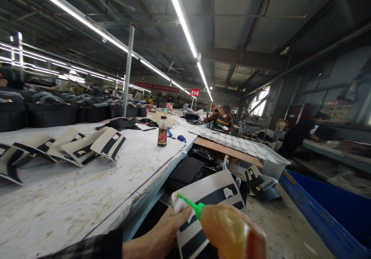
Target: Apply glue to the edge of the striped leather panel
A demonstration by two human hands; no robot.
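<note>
My left hand [169,228] grips the lower left edge of a cream panel with black stripes [213,197], held flat in front of me. My right hand [255,237] is wrapped around an orange glue bottle [224,230] with a green nozzle [189,204]. The nozzle tip points left and rests over the panel's near corner, close to my left thumb. A dark plaid sleeve covers my left forearm.
A long white worktable [72,197] on the left carries a fanned row of matching panels [84,147] and a dark drink bottle [162,131]. Trays of white pieces [234,141] lie ahead. Blue bin [327,208] at right. Workers sit farther back.
</note>
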